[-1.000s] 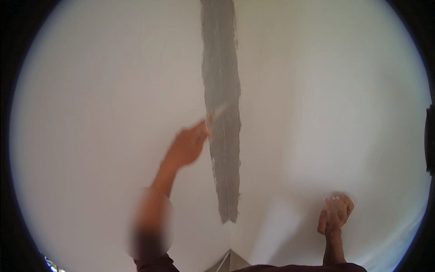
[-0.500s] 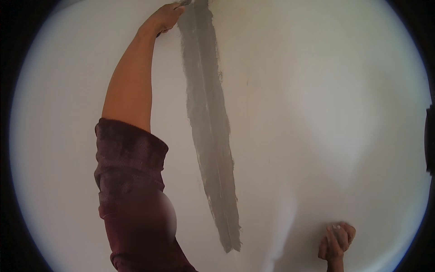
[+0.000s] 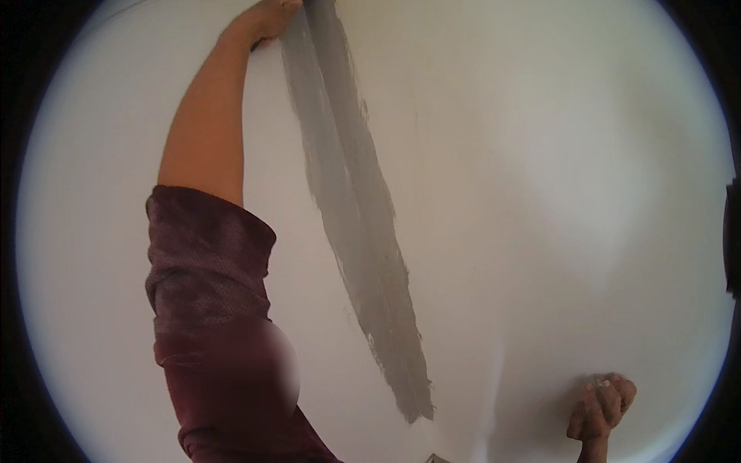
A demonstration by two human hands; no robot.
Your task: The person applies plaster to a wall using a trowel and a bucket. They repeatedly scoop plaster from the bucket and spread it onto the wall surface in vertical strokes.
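My left arm, in a rolled maroon sleeve [image 3: 212, 255], reaches up along the left side. At the top edge my left hand [image 3: 266, 19] is closed around a dark tool. Little of that tool shows: a dark bit lies under the palm and another by the fingers, so its kind is unclear. Beside this hand, a long grey strip of smeared coating [image 3: 351, 193] runs down the pale wall with a thin ridge along its middle and ragged edges. Low on the right, my right hand [image 3: 600, 405] is curled into a fist close to the wall, with nothing visible in it.
The pale wall [image 3: 478, 193] fills most of the view, with a bright patch on the right. A small corner of some object [image 3: 436, 458] shows at the bottom edge, too little to name. A faint line crosses the upper left.
My left hand has shifted up and left, partly out of the picture. The grey strip appears more slanted, its lower end further right. My right fist also appears further right.
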